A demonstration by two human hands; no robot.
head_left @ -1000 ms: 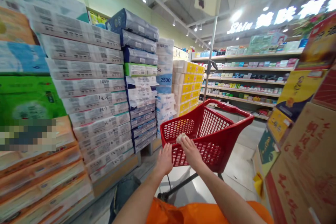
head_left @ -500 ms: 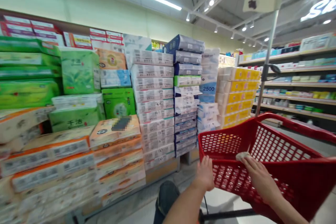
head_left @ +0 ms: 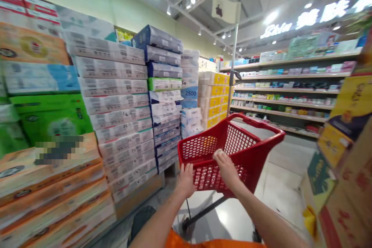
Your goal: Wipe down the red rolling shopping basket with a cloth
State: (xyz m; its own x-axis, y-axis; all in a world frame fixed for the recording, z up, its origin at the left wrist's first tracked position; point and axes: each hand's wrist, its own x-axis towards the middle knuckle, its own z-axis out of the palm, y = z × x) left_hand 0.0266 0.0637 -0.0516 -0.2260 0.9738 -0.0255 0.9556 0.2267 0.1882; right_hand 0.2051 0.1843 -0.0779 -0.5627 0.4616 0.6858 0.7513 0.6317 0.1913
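A red plastic shopping cart with perforated basket walls stands in front of me, its metal undercarriage and wheels showing below. My left hand is closed over the basket's near left corner, fingers hooked on the rim. On the same near rim, further right, my right hand is closed around a crumpled whitish cloth and presses it to the edge. Part of the cloth is hidden under the fingers. Inside the basket only the far perforated wall shows clearly.
A pole with a small pale flag rises behind the cart. Stacked tissue packs line the left side. Boxes are piled close on the right. Stocked shelves stand behind, beyond the white floor.
My view has turned right, so the boxes at right have come in. The cart now sits nearer the middle and looks turned. Both hands have stayed on its rim, the cloth in the right.
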